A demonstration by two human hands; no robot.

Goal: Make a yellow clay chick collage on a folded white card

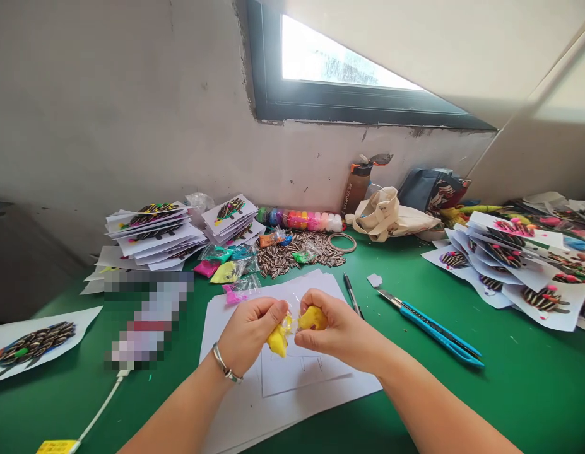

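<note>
My left hand (248,329), with a silver bracelet at the wrist, pinches yellow modelling clay (277,343) that seems to be in a clear plastic bag. Close beside it, the fingers of my right hand (337,321) are closed round another lump of yellow clay (313,319). A bit of clear plastic shows between the two lumps. Both hands are held over a small sheet with pencil lines (306,375), which lies on a stack of white paper (226,403). Whether the two lumps are still joined I cannot tell.
Behind the paper lie small bags of coloured clay (224,272) and a heap of sunflower seeds (292,252). A black pen (351,293) and a blue utility knife (438,331), blade out, are on the right. Stacks of seed pictures (154,236) stand on both sides; a white cable (103,403) runs left.
</note>
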